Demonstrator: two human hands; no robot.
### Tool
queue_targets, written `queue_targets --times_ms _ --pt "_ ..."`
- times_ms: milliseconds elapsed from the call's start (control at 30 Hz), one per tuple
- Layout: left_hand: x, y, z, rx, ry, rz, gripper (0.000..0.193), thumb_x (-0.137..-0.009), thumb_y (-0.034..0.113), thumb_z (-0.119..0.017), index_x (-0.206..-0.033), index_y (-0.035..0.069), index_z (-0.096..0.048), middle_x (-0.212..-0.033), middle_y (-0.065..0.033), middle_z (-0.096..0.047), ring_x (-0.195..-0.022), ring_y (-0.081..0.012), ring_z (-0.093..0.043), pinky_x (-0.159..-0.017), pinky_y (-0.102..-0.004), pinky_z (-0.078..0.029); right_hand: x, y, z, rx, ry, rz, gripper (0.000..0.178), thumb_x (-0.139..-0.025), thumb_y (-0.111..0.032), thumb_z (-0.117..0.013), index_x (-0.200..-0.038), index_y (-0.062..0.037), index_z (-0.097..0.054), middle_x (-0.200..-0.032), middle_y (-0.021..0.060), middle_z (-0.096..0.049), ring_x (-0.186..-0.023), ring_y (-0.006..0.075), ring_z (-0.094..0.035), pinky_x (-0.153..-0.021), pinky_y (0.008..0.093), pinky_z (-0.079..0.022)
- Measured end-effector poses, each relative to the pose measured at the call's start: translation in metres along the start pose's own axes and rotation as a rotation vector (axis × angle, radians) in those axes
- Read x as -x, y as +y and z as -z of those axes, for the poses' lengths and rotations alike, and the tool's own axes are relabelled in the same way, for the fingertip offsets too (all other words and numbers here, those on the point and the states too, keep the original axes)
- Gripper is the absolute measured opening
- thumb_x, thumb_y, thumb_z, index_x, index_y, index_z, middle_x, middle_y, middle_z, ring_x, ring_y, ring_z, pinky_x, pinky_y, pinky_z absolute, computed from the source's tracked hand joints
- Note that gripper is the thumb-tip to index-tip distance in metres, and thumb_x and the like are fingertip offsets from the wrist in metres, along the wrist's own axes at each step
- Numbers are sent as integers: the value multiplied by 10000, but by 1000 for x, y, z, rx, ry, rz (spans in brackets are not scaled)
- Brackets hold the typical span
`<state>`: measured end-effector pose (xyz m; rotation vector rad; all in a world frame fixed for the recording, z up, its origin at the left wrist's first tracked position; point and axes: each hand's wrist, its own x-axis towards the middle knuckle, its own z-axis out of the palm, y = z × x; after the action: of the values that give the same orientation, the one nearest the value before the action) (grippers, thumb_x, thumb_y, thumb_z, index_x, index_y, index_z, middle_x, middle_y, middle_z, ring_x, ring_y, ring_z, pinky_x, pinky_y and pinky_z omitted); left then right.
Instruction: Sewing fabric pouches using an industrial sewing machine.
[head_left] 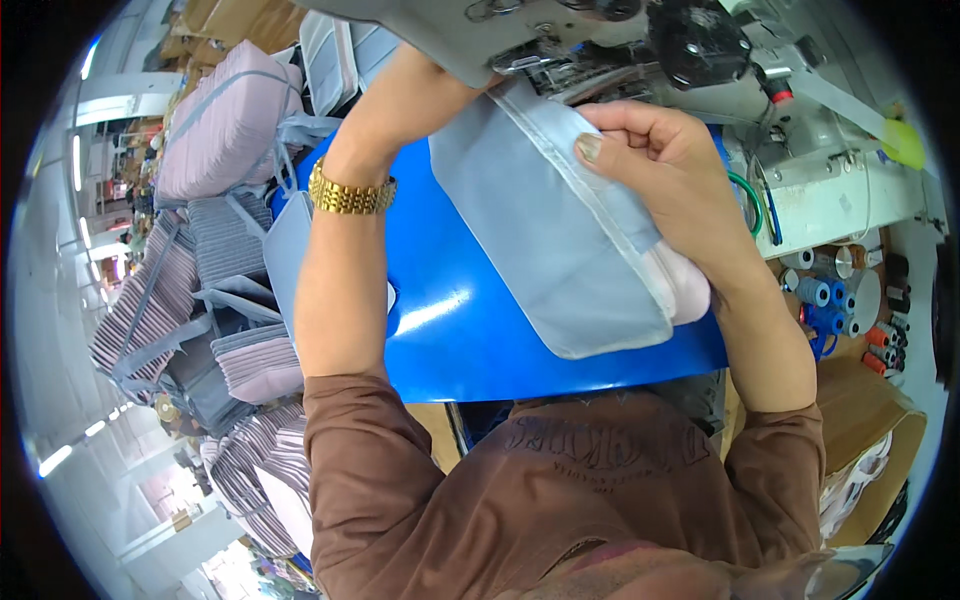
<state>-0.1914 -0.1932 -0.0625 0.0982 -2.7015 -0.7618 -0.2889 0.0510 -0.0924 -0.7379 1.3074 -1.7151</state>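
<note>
A pale grey-blue fabric bag piece (540,240) with a bound edge lies on the blue work surface (450,330) and runs up under the sewing machine head (520,30). My right hand (660,170) pinches its upper right edge, thumb on top, with a pink lining (685,290) showing below the hand. My left hand (410,100), with a gold watch (350,192) on the wrist, reaches to the fabric's far left corner beneath the machine. Its fingers are hidden there.
Stacks of pink and grey striped bags (225,130) fill the left side, with more below (250,360). Thread spools (830,295) stand at the right beside the white machine body (840,195). A cardboard box (870,420) sits at the lower right.
</note>
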Motion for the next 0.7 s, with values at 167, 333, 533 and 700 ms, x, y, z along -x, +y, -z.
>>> queue_targets --times_ms 167,333,533,700 --pt "-7 -27 3 -420 -36 -209 301 -858 128 -745 -1148 60 -696 -1039 -101 -732 -948 -252 -666 -815 -354 -529 0 10 -4 -23 43 37 280 -900 -116 -705 -1125 49 -691 -887 54 -717 -764 70 -651 -679 208 -516" --pt "-9 -49 7 -340 36 -267 264 -859 91 -729 -1111 30 -678 -1029 -109 -711 -962 -251 -655 -817 -355 -520 6 19 -11 0 84 102 264 -902 -110 -711 -1109 52 -687 -875 56 -715 -738 61 -641 -643 200 -507" --pt "-4 -54 1 -273 192 -126 347 -852 97 -711 -1190 46 -654 -1169 -145 -652 -1096 -296 -592 -934 -379 -456 -3 28 -14 11 104 104 234 -908 -114 -708 -1068 56 -690 -834 41 -704 -732 53 -631 -632 198 -496" --pt "-7 -45 3 -234 331 -43 417 -846 102 -696 -1256 59 -633 -1286 -176 -603 -1208 -333 -540 -1031 -399 -403 -5 15 -12 22 112 114 235 -919 -156 -700 -1044 44 -700 -775 34 -689 -645 53 -613 -570 193 -500"
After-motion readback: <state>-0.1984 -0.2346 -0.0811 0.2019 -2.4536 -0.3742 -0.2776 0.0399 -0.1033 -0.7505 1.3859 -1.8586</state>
